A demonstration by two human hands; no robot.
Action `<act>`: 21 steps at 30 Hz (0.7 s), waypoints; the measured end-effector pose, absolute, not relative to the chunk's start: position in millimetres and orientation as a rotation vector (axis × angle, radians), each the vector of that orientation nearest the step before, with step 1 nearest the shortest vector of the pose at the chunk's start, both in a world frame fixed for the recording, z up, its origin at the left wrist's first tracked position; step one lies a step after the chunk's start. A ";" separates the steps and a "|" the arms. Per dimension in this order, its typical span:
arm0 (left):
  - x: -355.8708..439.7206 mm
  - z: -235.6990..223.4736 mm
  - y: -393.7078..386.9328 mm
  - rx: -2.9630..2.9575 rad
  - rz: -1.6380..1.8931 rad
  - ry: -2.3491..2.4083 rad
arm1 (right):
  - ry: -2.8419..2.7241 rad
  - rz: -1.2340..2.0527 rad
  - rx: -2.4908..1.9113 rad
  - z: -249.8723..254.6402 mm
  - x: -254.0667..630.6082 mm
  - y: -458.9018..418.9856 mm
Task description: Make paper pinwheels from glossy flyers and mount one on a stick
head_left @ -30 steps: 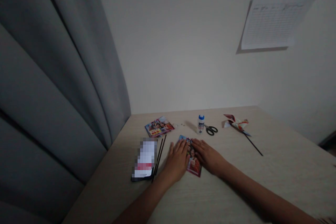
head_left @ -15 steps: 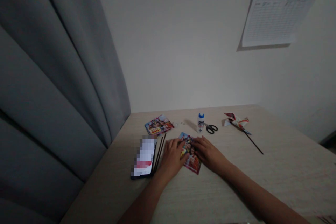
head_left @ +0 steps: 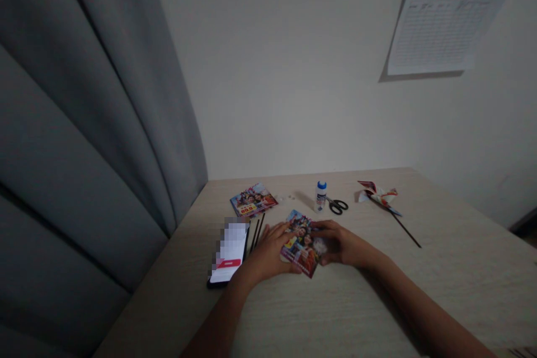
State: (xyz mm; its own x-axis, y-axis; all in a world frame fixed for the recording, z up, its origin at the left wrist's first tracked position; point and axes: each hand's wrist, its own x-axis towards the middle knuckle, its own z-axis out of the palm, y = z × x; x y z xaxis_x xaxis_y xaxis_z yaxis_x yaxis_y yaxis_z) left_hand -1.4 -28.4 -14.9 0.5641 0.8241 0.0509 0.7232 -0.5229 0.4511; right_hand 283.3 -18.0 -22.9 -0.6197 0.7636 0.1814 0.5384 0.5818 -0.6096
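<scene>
A colourful printed flyer [head_left: 300,249] with pictures of people lies between my hands on the table, its lower edge looking slightly raised. At its left side is my left hand [head_left: 271,251], fingers over the upper part and thumb near the lower edge. My right hand [head_left: 346,243] curls round the opposite side, fingertips on top and thumb at the lower right edge. Both hands grip the flyer lightly, and part of its edges is hidden by the fingers. Just left of my left hand lie thin dark sticks [head_left: 257,232].
A phone [head_left: 229,254] with a lit, partly blurred screen lies at left. Behind are more flyers [head_left: 254,200], a blue-capped glue bottle [head_left: 321,197] and black-handled scissors [head_left: 338,206]. A paper pinwheel [head_left: 380,196] on a stick lies at right. A grey curtain [head_left: 104,123] hangs at left.
My hands have gone from lying flat on the flyer to holding its sides. The right hand has arched, with its thumb now at the edge, and the flyer has turned slightly.
</scene>
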 end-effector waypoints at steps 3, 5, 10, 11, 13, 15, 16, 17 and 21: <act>0.2 -13.2 -28.6 2.428 0.387 1.264 | -2.390 0.712 -1.039 -23.7 285.0 -16.8; 0.6 -13.4 -27.8 2.435 0.406 1.259 | -2.390 0.699 -1.029 -23.0 285.4 -16.9; 0.9 -17.5 -23.6 2.408 0.490 1.295 | -2.413 0.630 -1.007 -18.7 285.9 -17.3; 1.4 -18.3 -22.8 2.408 0.515 1.306 | -2.424 0.593 -1.010 -18.1 285.7 -17.2; 2.7 -19.1 -21.9 2.423 0.571 1.314 | -2.434 0.504 -1.033 -18.0 284.4 -17.1; 4.5 -18.5 -22.2 2.436 0.614 1.313 | -2.421 0.429 -1.065 -18.8 282.0 -17.4; 5.4 -17.5 -22.9 2.436 0.623 1.317 | -2.408 0.404 -1.083 -19.3 280.5 -17.6; 6.4 -16.2 -23.9 2.431 0.623 1.326 | -2.393 0.386 -1.102 -19.7 278.9 -18.0; 8.7 -12.1 -28.2 2.422 0.642 1.364 | -2.340 0.339 -1.193 -18.7 273.2 -19.9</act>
